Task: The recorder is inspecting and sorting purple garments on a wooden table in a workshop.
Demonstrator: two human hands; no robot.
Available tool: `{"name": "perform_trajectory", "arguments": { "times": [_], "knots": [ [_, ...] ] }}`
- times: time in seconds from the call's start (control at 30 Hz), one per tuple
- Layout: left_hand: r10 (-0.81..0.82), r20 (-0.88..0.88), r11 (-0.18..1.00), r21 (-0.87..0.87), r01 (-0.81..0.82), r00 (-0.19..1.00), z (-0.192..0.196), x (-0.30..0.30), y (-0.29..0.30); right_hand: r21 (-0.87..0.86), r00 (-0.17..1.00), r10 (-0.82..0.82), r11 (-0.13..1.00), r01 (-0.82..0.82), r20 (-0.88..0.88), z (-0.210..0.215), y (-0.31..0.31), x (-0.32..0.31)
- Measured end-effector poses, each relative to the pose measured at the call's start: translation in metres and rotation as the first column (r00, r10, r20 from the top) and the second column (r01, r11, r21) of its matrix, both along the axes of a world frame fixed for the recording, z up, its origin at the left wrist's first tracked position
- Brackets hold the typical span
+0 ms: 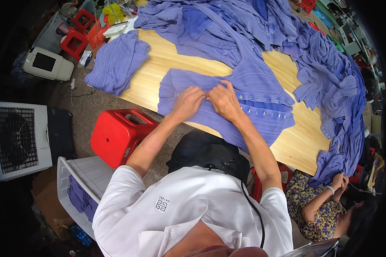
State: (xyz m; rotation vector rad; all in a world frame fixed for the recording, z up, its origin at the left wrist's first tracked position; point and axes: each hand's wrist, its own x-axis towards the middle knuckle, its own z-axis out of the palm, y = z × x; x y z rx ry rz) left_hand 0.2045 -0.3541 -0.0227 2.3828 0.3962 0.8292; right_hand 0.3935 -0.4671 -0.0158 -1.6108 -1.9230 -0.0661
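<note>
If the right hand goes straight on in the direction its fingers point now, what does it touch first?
The right hand points toward the left hand, fingertips nearly meeting over the purple garment on the wooden table. It would most likely meet the left hand's fingers first, though the gap between them is hard to judge.

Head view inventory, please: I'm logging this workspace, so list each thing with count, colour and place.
Table: one, light wood, centre.
Spread garment: one, purple, pleated with metal snaps, under both hands.
Garment heap: count unclear, purple, along the table's far and right edges.
Folded stack: one, purple, table's left corner.
Stool: one, red, on the floor beside the table; more red stools at top left.
Crate: one, white, lower left, purple cloth inside.
Fan unit: one, white with black grille, far left.
Co-worker: one, patterned top, lower right, handling purple cloth.
Left hand: on the spread garment.
Right hand: on it, touching the left.
</note>
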Motion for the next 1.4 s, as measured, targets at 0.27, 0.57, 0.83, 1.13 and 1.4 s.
{"name": "perform_trajectory", "arguments": {
  "times": [0.27,0.57,0.83,1.13,1.4],
  "knots": [
    [0.028,0.021,0.999,-0.016,-0.028,0.999,-0.006,-0.008,-0.001,-0.044,0.993,-0.047,0.998,0.043,-0.104,-0.004,0.000,-0.009],
    [0.033,0.051,0.998,-0.056,-0.030,0.998,-0.005,-0.011,-0.006,0.037,0.998,-0.064,0.997,0.065,-0.019,-0.004,-0.007,-0.017],
    [-0.031,0.039,0.999,-0.027,0.032,0.999,-0.007,-0.011,-0.010,0.093,0.998,-0.029,0.995,0.025,0.052,-0.003,-0.015,-0.015],
    [0.073,-0.046,0.992,-0.096,-0.077,0.996,-0.010,-0.003,0.000,0.144,0.995,-0.098,0.985,0.095,0.012,-0.007,-0.016,-0.024],
    [0.015,-0.036,0.992,-0.121,-0.019,0.999,-0.008,-0.006,0.003,0.091,0.991,-0.118,0.989,0.112,0.058,-0.006,-0.021,-0.035]
  ]
}}
